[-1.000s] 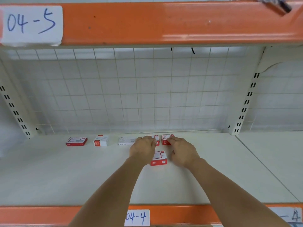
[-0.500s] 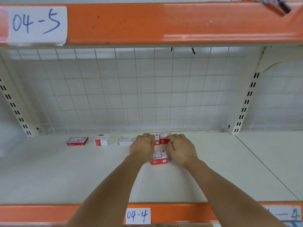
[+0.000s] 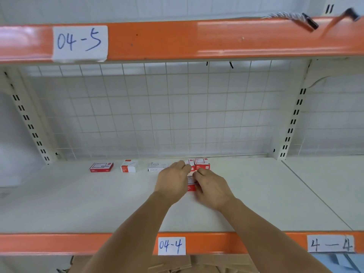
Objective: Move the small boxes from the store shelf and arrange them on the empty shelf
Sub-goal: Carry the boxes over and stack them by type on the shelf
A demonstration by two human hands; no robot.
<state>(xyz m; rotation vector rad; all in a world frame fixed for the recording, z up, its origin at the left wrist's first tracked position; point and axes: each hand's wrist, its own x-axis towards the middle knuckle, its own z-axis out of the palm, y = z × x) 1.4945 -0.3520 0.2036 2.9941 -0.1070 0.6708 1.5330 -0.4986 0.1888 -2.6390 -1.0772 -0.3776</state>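
- The left hand (image 3: 173,181) and right hand (image 3: 211,187) meet over a red-and-white small box (image 3: 191,184) that lies nearer than the back row, only a sliver of it showing between them.
- Both hands have their fingers bent down around that box; they look to be holding its sides, though the contact itself is hidden (so the grip is my reading, not a plain sight).
- Just beyond the fingertips, two more red-and-white boxes sit side by side at the far edge of the shelf: one partly hidden behind the left hand (image 3: 188,163), the other to its right (image 3: 201,163).
- Further left in that far row: a white staples box (image 3: 157,166) printed "STAPLES", a small white-and-red box (image 3: 129,166), and a flat red box (image 3: 101,167), each apart from its neighbour.
- Judged from this, five boxes are placed in the row and a sixth is in hand; most of the cream shelf (image 3: 256,194) to the right is bare, and how many boxes remain elsewhere cannot be told.
- Handwritten labels: "04-4" (image 3: 171,245) on the near orange beam, "4—4" (image 3: 331,244) to its right, and "04-5" (image 3: 79,43) on the beam above.
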